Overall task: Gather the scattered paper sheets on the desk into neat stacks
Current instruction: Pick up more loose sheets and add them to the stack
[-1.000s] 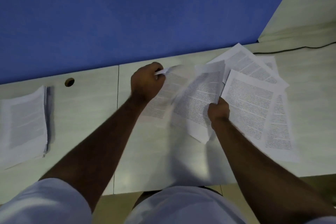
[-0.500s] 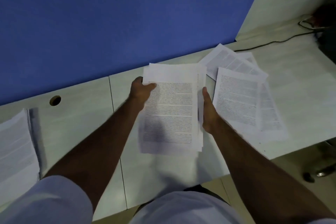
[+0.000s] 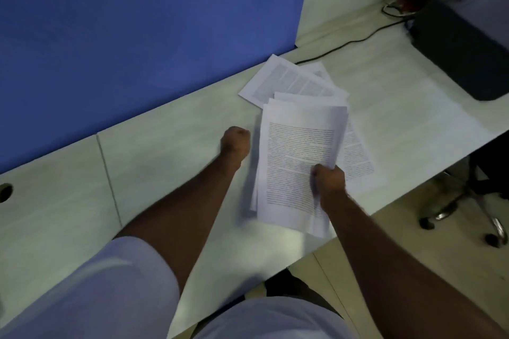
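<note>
Your right hand [image 3: 329, 180] grips the gathered bundle [image 3: 298, 157] by its near right edge, held over the desk [image 3: 154, 162]. Left hand [image 3: 235, 142] is a bare fist beside it, holding nothing. Step looks like collecting: loose sheets [image 3: 289, 81] lie behind & under the bundle, w/ more to pick up. Next probably calls for the left hand to open & slide those in. Printed text is too blurred to read.
</note>
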